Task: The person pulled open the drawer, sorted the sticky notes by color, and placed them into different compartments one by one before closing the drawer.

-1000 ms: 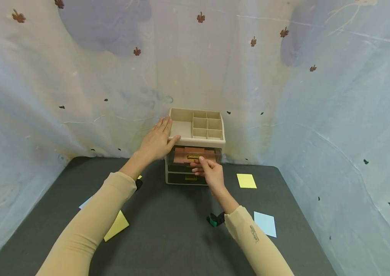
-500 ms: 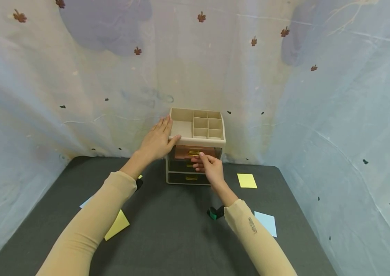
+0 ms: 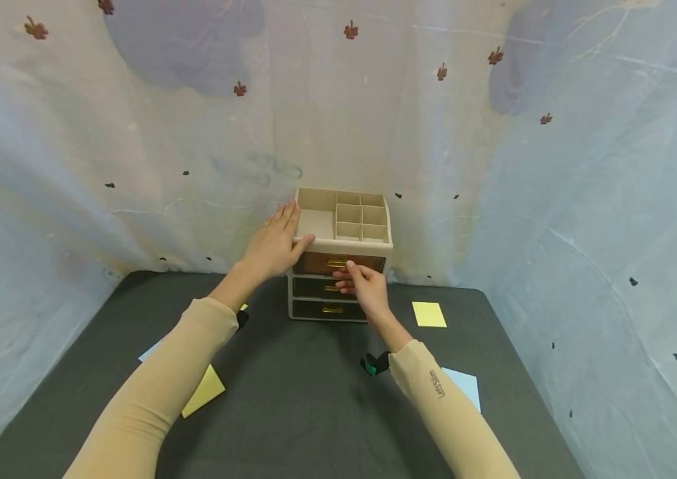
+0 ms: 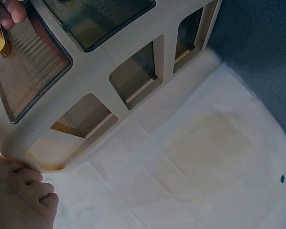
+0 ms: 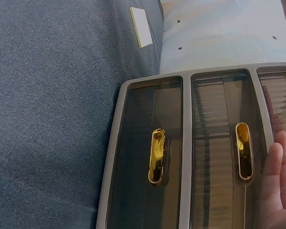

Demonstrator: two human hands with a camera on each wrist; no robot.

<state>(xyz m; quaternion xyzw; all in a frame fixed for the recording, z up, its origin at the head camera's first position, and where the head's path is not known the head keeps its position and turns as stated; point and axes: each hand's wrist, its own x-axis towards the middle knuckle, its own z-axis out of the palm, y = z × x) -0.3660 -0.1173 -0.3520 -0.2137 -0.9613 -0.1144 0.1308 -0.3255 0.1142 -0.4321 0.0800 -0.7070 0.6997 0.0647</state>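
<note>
A cream desktop organizer [image 3: 343, 247] with dark see-through drawers stands at the back of the table. My left hand [image 3: 272, 243] rests on its upper left edge, fingers straight and thumb along the front rim. At the top drawer [image 3: 311, 263], my right hand [image 3: 369, 293] pinches the gold handle [image 3: 335, 263] with thumb and forefinger. That drawer is pushed in, and something reddish brown shows through its front. Below it are the middle drawer [image 5: 214, 157] and the bottom drawer [image 5: 143, 157], both pushed in, each with a gold handle.
The organizer's top tray [image 3: 317, 223] has several compartments. Yellow paper squares [image 3: 429, 315] and pale blue ones [image 3: 464, 387] lie on the dark tabletop [image 3: 302, 399]. A patterned cloth [image 3: 338, 120] hangs right behind and at the sides.
The top drawer, partly out a second ago, has slid back in, pushed by my right hand, which moved slightly up and forward. My left hand has stayed on the organizer.
</note>
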